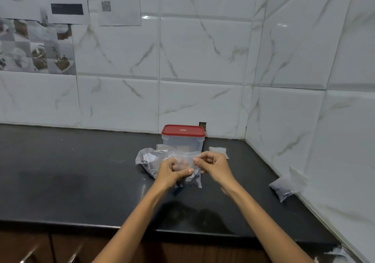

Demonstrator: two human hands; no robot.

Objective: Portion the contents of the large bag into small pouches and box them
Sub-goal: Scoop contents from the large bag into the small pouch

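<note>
Both hands hold a small clear pouch [191, 179] above the black counter [81, 181]; dark pieces sit in its lower part. My left hand [172, 172] grips its left side with thumb across the front. My right hand [213, 164] pinches its top right edge. Behind the pouch lies the large clear bag [151, 158], crumpled, with dark contents. A clear plastic box with a red lid [183, 131] stands shut behind it. A stack of empty small pouches [218, 150] lies right of the box.
A filled small pouch [284, 187] leans where the counter meets the right tiled wall. Printed papers hang on the back wall at upper left. The counter's front edge runs above wooden drawers with metal handles [30, 254].
</note>
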